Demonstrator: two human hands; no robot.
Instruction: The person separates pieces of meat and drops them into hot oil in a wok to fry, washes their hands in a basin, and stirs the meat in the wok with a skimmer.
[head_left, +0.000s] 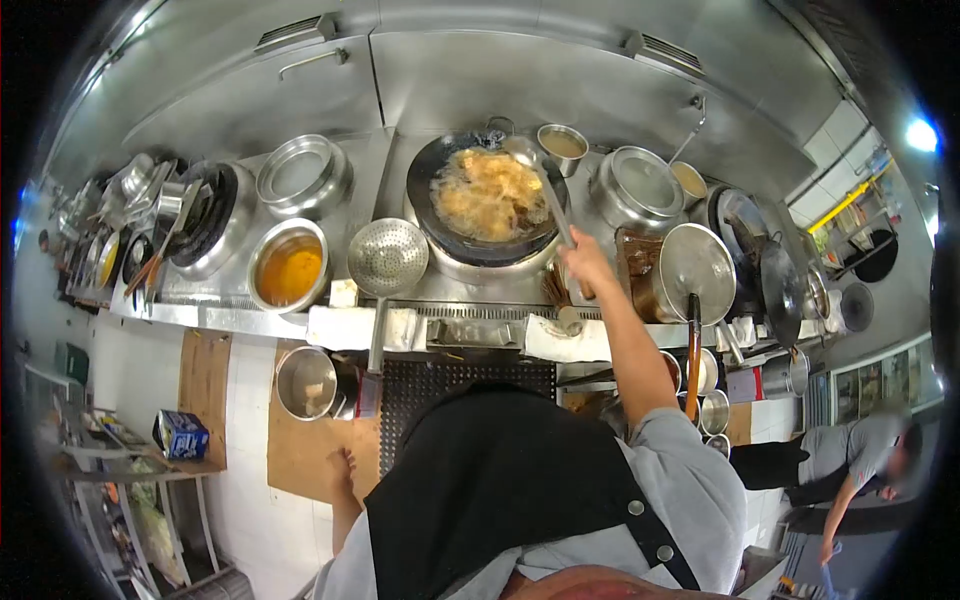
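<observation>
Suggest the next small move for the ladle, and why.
Probably draw the ladle gently back through the bubbling food. The right hand grips its handle, its bowl sits near the far rim of the wok, and the golden pieces look bunched together, so a slow sweep could separate them.

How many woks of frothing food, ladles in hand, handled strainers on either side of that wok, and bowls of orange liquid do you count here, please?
Wok of frothing food: 1
Ladle in the right hand: 1
Handled strainers: 2
Bowl of orange liquid: 1
Total: 5
</observation>
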